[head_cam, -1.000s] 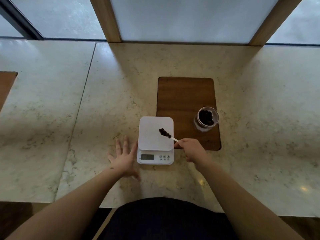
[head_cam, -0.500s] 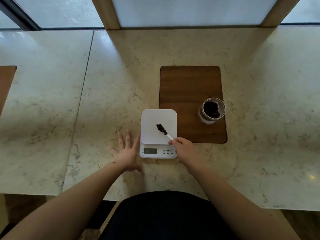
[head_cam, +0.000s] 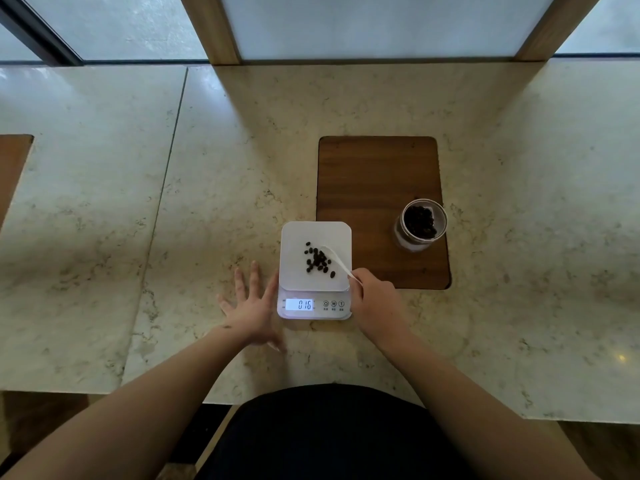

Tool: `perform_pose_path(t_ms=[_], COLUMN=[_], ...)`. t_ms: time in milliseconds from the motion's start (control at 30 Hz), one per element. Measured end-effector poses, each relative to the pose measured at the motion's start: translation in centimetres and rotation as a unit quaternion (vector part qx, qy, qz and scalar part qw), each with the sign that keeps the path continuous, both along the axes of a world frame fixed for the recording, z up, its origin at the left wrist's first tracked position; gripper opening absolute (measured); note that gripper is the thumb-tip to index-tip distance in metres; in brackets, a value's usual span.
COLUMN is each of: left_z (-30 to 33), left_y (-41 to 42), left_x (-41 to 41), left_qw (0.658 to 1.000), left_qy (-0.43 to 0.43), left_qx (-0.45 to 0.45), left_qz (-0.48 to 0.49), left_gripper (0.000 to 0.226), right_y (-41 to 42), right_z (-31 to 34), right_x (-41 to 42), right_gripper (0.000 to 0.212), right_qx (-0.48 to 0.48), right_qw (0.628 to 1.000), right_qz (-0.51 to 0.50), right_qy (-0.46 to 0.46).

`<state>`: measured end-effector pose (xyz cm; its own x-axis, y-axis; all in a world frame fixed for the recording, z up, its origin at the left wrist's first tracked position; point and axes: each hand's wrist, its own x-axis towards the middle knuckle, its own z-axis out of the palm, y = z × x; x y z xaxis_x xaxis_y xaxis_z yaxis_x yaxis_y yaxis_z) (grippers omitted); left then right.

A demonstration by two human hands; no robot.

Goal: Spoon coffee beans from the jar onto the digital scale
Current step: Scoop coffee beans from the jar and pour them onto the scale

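A white digital scale (head_cam: pixel 294 237) sits on the marble counter, its lit display reading 016. Several dark coffee beans (head_cam: pixel 317 262) lie scattered on its platform. My right hand (head_cam: pixel 375 303) grips the handle of a white spoon (head_cam: pixel 336 258), whose empty bowl rests tilted over the platform beside the beans. My left hand (head_cam: pixel 251 308) lies flat on the counter, fingers spread, touching the scale's left side. An open glass jar (head_cam: pixel 420 225) partly filled with beans stands to the right on a wooden inlay (head_cam: pixel 370 188).
The marble counter (head_cam: pixel 173 220) runs wide to both sides, with a seam at the left and another wooden inlay (head_cam: pixel 10 161) at the far left edge. Wooden window posts rise behind. The counter's near edge is close to my body.
The spoon has tipped and the beans it carried now lie on the scale platform. The display has lit up with a reading. My left hand stays beside the scale.
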<state>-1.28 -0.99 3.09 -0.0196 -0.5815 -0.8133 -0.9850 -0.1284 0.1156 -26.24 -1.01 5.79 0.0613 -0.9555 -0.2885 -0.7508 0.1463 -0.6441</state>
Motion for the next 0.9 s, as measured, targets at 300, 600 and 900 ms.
perform_pose_path(t_ms=[300,600,900], left_z=[-0.2,0.2,0.3], left_y=[0.1,0.2,0.2], left_x=[0.2,0.0,-0.1], left_qw=[1.000,1.000,1.000], left_qy=[-0.005,-0.004,-0.005], left_qx=[-0.005,-0.012,-0.006], left_qz=[-0.003,-0.004,-0.008], left_gripper=[0.168,0.167,0.166], right_y=[0.7,2.5,5.0], right_z=[0.2,-1.1,-1.9], right_x=[-0.4,-2.4,-3.0], right_gripper=[0.025,0.023,0.024], right_qx=[-0.028,-0.004,0.058], right_qw=[0.999,0.991,0.977], right_qz=[0.004,-0.098,-0.171], right_qy=[0.016,-0.093,-0.117])
